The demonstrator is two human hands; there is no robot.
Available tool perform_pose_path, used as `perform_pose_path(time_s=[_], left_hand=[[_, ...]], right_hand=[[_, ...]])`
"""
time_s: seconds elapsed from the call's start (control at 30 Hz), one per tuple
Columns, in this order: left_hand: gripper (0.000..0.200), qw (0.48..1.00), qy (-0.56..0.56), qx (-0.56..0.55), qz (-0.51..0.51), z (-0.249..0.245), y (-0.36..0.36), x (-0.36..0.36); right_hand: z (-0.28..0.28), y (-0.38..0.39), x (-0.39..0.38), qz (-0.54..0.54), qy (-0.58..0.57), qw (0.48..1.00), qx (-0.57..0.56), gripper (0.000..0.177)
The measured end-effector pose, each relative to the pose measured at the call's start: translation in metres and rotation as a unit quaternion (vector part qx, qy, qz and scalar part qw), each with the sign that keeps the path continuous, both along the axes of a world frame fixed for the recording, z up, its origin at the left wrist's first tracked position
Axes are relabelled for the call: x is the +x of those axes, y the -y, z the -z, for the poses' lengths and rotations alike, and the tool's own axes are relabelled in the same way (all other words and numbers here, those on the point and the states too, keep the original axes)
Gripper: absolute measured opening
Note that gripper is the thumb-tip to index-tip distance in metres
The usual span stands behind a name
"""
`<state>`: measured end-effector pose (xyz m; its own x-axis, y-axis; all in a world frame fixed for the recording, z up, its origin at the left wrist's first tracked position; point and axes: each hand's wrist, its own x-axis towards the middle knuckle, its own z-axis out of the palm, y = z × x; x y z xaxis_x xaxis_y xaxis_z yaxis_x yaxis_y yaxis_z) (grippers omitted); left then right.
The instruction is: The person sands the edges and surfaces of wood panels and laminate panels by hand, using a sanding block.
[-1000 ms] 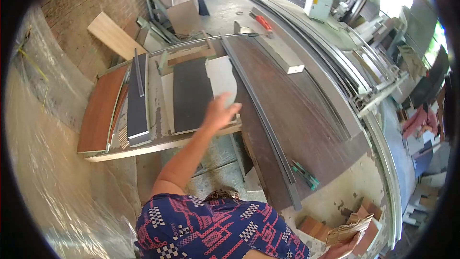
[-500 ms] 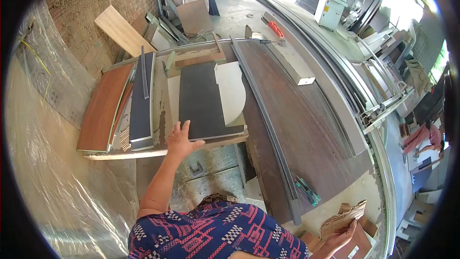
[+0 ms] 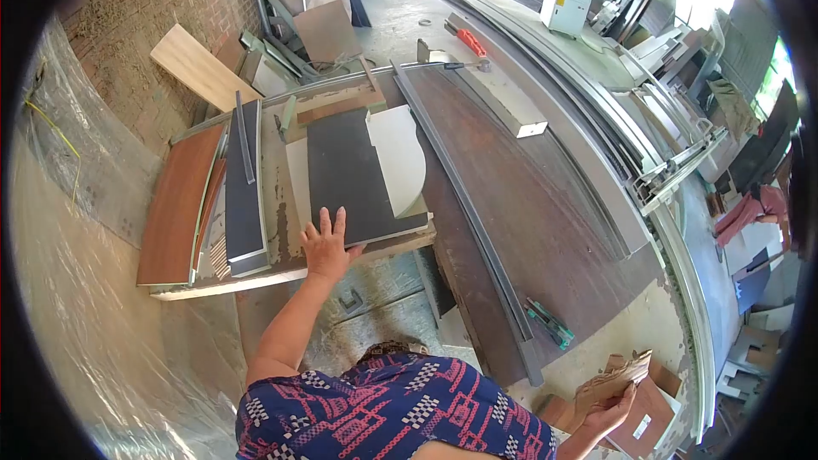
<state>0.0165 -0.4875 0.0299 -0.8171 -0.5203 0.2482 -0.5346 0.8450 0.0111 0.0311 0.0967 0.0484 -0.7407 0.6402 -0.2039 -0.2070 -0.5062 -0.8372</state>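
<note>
My left hand [image 3: 327,249] rests at the near edge of a dark grey board [image 3: 348,175], its fingers spread over the corner and the thumb along the front edge. Partly beside and under that board is a white panel with a rounded side [image 3: 400,158]. At the lower right, my right hand [image 3: 612,411] is closed around a torn piece of brown cardboard [image 3: 603,388]. Below the cardboard lie brown pieces, one with a white label [image 3: 641,426].
A green utility knife [image 3: 550,324] lies on the brown tabletop [image 3: 511,221] near a long grey strip [image 3: 464,204]. Farther back are a hammer [image 3: 469,64] and a red-handled tool [image 3: 470,43]. Reddish-brown boards [image 3: 181,204] and a narrow dark board [image 3: 244,196] lie left. A person [image 3: 754,213] is at far right.
My left hand has moved onto the dark board's near edge, its fingers now pointing more straight ahead. My right hand still holds the cardboard. The whole view has shifted slightly.
</note>
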Motion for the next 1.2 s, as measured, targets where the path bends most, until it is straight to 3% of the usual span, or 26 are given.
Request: perform_pose_path(time_s=[0.1, 0.2, 0.3, 0.43, 0.5, 0.57, 0.63, 0.7, 0.73, 0.77, 0.8, 0.87, 0.93, 0.97, 1.03, 1.13, 1.2], left_hand=[[0.076, 0.999, -0.027, -0.032, 0.022, 0.002, 0.006, 0.004], [0.075, 0.994, -0.075, -0.062, 0.05, -0.017, 0.025, 0.011], [0.064, 0.96, -0.188, -0.148, 0.143, -0.044, 0.066, 0.013], [0.047, 0.964, -0.206, -0.087, 0.146, -0.095, 0.09, 0.013], [0.044, 0.944, -0.253, -0.124, 0.17, -0.108, 0.097, 0.004], [0.043, 0.944, -0.268, -0.139, 0.129, -0.11, 0.117, -0.009], [0.042, 0.962, -0.238, -0.128, -0.038, -0.139, 0.11, -0.022], [0.038, 0.959, -0.273, -0.044, -0.056, -0.165, 0.131, -0.028], [0.033, 0.938, -0.337, -0.063, 0.054, -0.161, 0.169, -0.028], [0.034, 0.927, -0.37, -0.044, 0.037, -0.164, 0.193, -0.026], [0.038, 0.862, -0.467, 0.124, 0.155, -0.154, 0.241, -0.026], [0.042, 0.831, -0.512, 0.217, 0.029, -0.201, 0.167, -0.011], [0.04, 0.789, -0.56, 0.23, 0.104, -0.188, 0.21, -0.003], [0.043, 0.747, -0.575, 0.324, 0.085, -0.201, 0.179, -0.008], [0.049, 0.64, -0.585, 0.496, 0.036, -0.228, 0.09, -0.005], [0.057, 0.475, -0.482, 0.734, 0.055, -0.205, 0.068, -0.022], [0.064, 0.483, -0.431, 0.759, 0.069, -0.18, 0.042, -0.046]], right_hand=[[-0.006, 0.008, -0.002, 0.002, -0.022, 1.0, 0.013, 0.028], [-0.008, 0.004, -0.001, -0.028, -0.01, 0.997, 0.069, 0.039], [-0.008, -0.004, -0.006, 0.0, -0.011, 0.998, 0.067, 0.038], [-0.021, 0.013, -0.011, 0.039, -0.009, 0.996, 0.079, 0.034], [-0.028, 0.021, -0.01, 0.018, -0.009, 0.997, 0.076, 0.032], [-0.035, 0.028, -0.009, 0.009, -0.005, 0.998, 0.068, 0.03], [-0.053, 0.042, -0.007, 0.025, 0.018, 0.998, 0.053, 0.025], [-0.051, 0.039, -0.007, 0.029, -0.016, 0.999, 0.041, 0.012], [-0.046, 0.032, -0.006, 0.012, -0.034, 0.997, 0.063, 0.009], [-0.043, 0.029, -0.006, 0.027, -0.027, 0.997, 0.072, 0.009], [-0.043, 0.025, -0.001, 0.043, -0.018, 0.996, 0.08, 0.009], [-0.045, 0.018, 0.014, 0.046, 0.013, 0.997, 0.055, 0.009], [-0.041, 0.019, 0.013, 0.084, 0.002, 0.995, 0.047, 0.01], [-0.029, 0.014, 0.012, 0.098, -0.035, 0.994, 0.04, 0.011], [-0.039, 0.019, 0.012, 0.125, -0.019, 0.992, 0.013, 0.012], [-0.012, 0.006, 0.018, 0.123, -0.033, 0.991, -0.041, 0.018], [-0.01, 0.006, 0.018, 0.142, -0.032, 0.986, -0.081, 0.02]])
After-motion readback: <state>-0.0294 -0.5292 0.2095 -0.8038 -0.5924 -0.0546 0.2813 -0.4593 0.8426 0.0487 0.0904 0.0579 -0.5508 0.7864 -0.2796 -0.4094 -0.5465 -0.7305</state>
